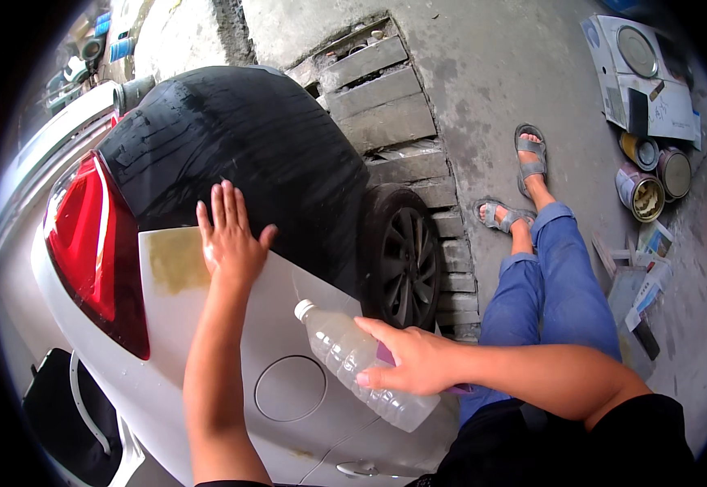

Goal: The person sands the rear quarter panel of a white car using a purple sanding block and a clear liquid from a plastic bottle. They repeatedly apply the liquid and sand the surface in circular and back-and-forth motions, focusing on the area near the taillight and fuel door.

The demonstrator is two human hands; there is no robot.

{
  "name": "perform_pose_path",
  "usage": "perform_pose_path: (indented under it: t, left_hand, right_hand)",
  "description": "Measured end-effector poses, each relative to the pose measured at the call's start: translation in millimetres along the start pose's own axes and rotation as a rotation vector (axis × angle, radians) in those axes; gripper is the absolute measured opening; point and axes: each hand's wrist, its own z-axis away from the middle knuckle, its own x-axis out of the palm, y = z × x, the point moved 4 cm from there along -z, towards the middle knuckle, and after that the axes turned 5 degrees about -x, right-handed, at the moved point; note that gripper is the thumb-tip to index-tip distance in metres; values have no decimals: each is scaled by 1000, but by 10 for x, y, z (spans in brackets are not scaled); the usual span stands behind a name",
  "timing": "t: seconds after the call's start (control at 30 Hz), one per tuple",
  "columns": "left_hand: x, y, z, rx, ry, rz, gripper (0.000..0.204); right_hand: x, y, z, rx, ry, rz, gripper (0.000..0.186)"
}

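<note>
My left hand (235, 243) lies flat with fingers spread on the silver car's rear panel (288, 325), at the border with a black, streaked section (239, 130). Just beside it, by the panel's corner, is a yellowish-brown patch (176, 261). My right hand (410, 359) is wrapped round a clear, ribbed plastic bottle (339, 345) with a white cap, tilted with the cap toward the upper left. Something thin and purple (384, 354) shows between that hand and the bottle; its kind I cannot make out.
A red tail light (97, 252) is left of the panel, a round fuel flap (291, 388) below. The car's wheel (402, 258) stands beside slabs over a drain (386, 105). Opened cans (640, 195) and a white box (646, 81) sit at the far right, near my sandalled feet (530, 158).
</note>
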Motion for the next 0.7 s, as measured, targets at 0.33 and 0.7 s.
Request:
perform_pose_path:
  t: [0.33, 0.7]
  left_hand:
    - [611, 1467, 1039, 289, -263, -115, 86]
    - [-30, -40, 193, 45, -66, -88, 102]
  right_hand:
    - [-80, 212, 6, 100, 28, 46, 97]
    - [-247, -463, -96, 1, -20, 35, 99]
